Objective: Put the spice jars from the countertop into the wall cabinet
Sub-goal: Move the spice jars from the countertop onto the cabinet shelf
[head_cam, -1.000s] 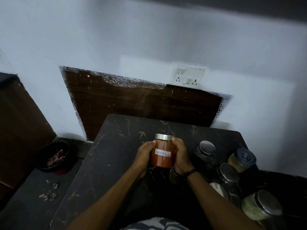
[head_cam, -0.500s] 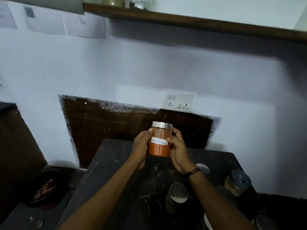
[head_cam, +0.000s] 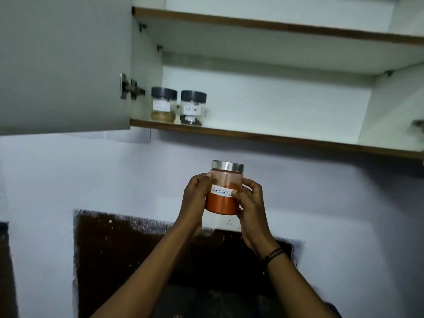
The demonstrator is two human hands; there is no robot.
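Red chilli powder jar [head_cam: 223, 191] upright in left hand [head_cam: 195, 198] and right hand [head_cam: 250, 203] grip, below wall cabinet [head_cam: 275, 137] holding two labelled jars [head_cam: 177, 106].

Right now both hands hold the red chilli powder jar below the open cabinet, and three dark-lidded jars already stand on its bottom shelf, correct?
Not quite. The head view shows two dark-lidded jars on the bottom shelf, not three: one at the left end and another beside it. The rest holds: left hand and right hand hold the red chilli powder jar below the open cabinet.
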